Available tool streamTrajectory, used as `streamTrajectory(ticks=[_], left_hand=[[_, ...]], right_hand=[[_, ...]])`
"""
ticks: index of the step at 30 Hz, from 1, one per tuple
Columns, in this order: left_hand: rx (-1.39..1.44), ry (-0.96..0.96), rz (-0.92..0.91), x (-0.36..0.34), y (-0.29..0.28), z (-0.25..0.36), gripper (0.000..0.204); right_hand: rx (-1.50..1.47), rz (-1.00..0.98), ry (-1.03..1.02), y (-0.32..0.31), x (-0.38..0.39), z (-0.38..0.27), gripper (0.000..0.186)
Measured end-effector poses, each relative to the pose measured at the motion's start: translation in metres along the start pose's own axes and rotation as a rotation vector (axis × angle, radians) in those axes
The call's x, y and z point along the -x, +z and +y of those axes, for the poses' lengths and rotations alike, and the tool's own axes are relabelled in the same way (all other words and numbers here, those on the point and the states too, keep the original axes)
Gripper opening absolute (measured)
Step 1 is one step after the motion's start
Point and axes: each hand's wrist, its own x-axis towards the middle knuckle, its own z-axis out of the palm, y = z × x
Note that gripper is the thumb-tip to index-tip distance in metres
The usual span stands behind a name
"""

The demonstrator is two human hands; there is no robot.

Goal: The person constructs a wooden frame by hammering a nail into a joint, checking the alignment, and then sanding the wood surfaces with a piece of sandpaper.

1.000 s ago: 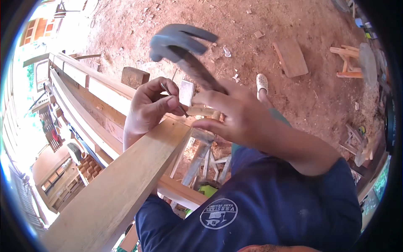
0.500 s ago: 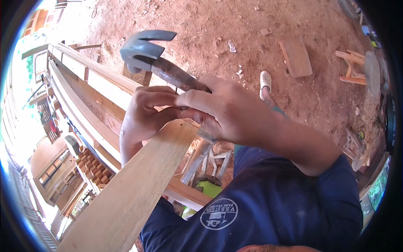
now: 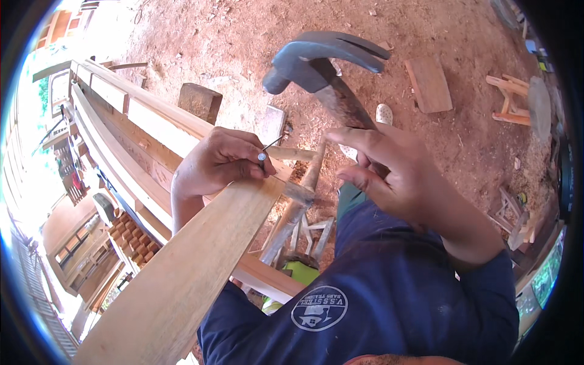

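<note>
My left hand (image 3: 216,159) pinches a nail (image 3: 262,157) upright at the far end of a pale wooden plank (image 3: 182,267); its round head faces up and its point is hidden. A second thin dark nail (image 3: 274,142) sticks out sideways from the same fingers. To the right, my right hand (image 3: 398,167) grips the wooden handle of a claw hammer (image 3: 328,58). The hammer is raised above the nail, its striking face to the left and its claw to the right. A metal clamp (image 3: 299,193) sits against the plank's right edge near its end.
Long wooden beams (image 3: 146,115) stretch away at the left, beside a stack of small brown wood blocks (image 3: 134,236). A wooden block (image 3: 199,102) stands beyond my left hand. A flat board (image 3: 429,85) and a small stool (image 3: 511,97) are on the dirt ground.
My right hand has moved away from my left hand to the right, taking the hammer with it. The nail head now shows in my left fingers, which stay at the plank's end.
</note>
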Motion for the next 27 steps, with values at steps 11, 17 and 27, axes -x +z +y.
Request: streamTrajectory(ticks=[11, 17, 27], left_hand=[[0.120, 0.061, 0.053, 0.000, 0.009, 0.004, 0.010], [0.112, -0.034, -0.019, 0.004, 0.003, -0.005, 0.013], [0.165, 0.018, 0.159, 0.000, 0.016, 0.010, 0.010]], right_hand=[[-0.018, -0.187, -0.022, -0.025, 0.026, -0.038, 0.078], [-0.153, 0.085, -0.038, -0.045, 0.019, -0.060, 0.038], [0.052, -0.252, 0.157, -0.031, 0.029, -0.037, 0.071]])
